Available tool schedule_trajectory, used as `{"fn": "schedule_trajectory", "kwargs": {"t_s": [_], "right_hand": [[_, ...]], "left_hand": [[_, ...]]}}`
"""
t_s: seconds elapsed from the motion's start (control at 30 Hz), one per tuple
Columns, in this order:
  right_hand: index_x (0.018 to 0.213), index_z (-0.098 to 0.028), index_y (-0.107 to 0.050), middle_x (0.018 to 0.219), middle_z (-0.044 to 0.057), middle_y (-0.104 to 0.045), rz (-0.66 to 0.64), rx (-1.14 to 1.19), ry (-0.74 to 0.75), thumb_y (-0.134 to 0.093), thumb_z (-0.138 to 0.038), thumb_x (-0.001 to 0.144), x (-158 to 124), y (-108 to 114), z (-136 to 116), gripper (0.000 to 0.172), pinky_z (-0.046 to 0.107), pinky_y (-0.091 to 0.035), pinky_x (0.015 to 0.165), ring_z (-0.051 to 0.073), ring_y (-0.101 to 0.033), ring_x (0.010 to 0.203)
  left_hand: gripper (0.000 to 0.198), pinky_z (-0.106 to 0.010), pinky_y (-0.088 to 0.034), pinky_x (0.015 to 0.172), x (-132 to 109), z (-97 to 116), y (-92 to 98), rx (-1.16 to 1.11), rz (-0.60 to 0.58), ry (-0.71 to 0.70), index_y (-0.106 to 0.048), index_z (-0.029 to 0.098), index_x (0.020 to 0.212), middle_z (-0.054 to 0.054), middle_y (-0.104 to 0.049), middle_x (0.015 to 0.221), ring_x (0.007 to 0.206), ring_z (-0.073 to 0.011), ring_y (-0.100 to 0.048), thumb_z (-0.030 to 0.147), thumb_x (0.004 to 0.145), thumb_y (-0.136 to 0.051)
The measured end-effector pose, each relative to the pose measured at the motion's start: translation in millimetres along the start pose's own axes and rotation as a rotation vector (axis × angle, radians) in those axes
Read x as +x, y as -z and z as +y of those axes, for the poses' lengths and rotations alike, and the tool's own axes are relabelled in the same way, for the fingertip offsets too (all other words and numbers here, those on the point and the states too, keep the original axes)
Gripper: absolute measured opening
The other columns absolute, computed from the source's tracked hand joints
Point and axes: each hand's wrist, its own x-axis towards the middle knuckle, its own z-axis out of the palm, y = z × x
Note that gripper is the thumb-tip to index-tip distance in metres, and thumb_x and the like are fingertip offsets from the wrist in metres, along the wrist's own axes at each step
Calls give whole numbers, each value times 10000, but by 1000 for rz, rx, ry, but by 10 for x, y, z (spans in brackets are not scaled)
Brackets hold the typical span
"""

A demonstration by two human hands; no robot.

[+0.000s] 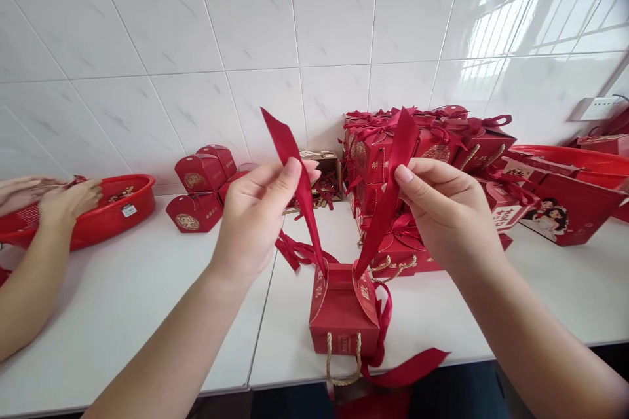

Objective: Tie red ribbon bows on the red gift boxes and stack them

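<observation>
A small red gift box (344, 314) with a gold rope handle stands near the table's front edge. A dark red ribbon (376, 229) comes up out of both sides of its top, its two ends held apart in a V. My left hand (268, 209) pinches one end between thumb and fingers, above and left of the box. On the other side my right hand (442, 206) pinches the second end. Another loose ribbon (410, 370) trails beside the box and over the table edge.
Stacked red gift boxes with bows (432, 144) stand at the back right, near a printed red bag (565, 213). Untied boxes (199, 216) sit at the back left. Another person's hands (73, 200) work over a red basin (118, 222) at far left.
</observation>
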Motion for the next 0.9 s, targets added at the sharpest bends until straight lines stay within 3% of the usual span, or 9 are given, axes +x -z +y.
{"fn": "schedule_trajectory", "kwargs": {"t_s": [0.27, 0.37, 0.47, 0.53, 0.6, 0.7, 0.77, 0.83, 0.9], "right_hand": [[801, -234, -665, 759, -26, -641, -17, 73, -19, -695, -279, 817, 17, -102, -15, 56, 233, -535, 667, 116, -628, 731], [787, -202, -611, 710, -17, -642, -77, 99, -93, -659, -276, 840, 28, -156, -29, 103, 236, -512, 558, 99, -596, 564], [810, -176, -635, 612, -30, -606, -151, 18, -154, -658, -265, 835, 14, -196, -24, 95, 177, -350, 378, 45, -441, 401], [814, -167, -671, 619, -19, -608, -234, -25, -142, -652, -272, 836, -17, -205, -9, 109, 177, -346, 380, 58, -471, 444], [800, -172, -694, 662, -2, -626, -337, -38, -97, -656, -291, 833, -56, -203, 14, 129, 199, -431, 451, 98, -559, 556], [793, -185, -704, 679, 1, -640, -368, -92, -25, -672, -281, 827, -98, -181, 66, 107, 226, -489, 526, 123, -593, 623], [814, -190, -704, 670, -5, -640, -350, -144, 27, -646, -246, 854, -100, -147, 107, 89, 221, -486, 522, 110, -581, 596], [859, -198, -703, 701, -2, -651, -386, -192, 122, -609, -199, 880, -86, -95, 143, 96, 224, -500, 553, 109, -594, 618], [902, -203, -701, 781, 21, -676, -479, -275, 288, -589, -136, 881, -69, -35, 164, 132, 246, -529, 642, 130, -631, 717]], "left_hand": [[199, -279, -498, 875, -7, 54, -29, -10, -137, 22, -731, 214, 879, -14, -713, 863, 912, -157, -648, 362, 885, -598], [217, -267, -506, 785, -24, 102, -24, 17, -229, 55, -714, 225, 836, 12, -684, 711, 758, -136, -641, 378, 899, -572], [300, -238, -476, 652, -66, 156, -34, 206, -370, 121, -666, 193, 657, 27, -601, 545, 574, -107, -561, 375, 883, -592], [346, -219, -411, 529, -100, 181, -48, 334, -425, 175, -630, 175, 590, 28, -559, 514, 507, -91, -493, 374, 871, -601], [338, -211, -342, 458, -129, 187, -61, 388, -447, 213, -631, 170, 599, 37, -507, 498, 473, -80, -440, 365, 872, -594], [232, -200, -345, 450, -150, 164, -46, 359, -470, 262, -672, 177, 695, 43, -475, 523, 486, -80, -432, 324, 861, -601], [107, -199, -383, 471, -149, 130, -3, 286, -478, 323, -689, 213, 898, 44, -519, 580, 516, -91, -471, 272, 834, -627], [291, -211, -433, 521, -140, 91, 56, 160, -469, 402, -626, 252, 1097, 41, -575, 638, 573, -113, -546, 208, 809, -633], [340, -229, -475, 590, -129, 53, 112, 2, -439, 495, -588, 237, 1140, 25, -615, 684, 648, -135, -607, 173, 806, -605]]}}
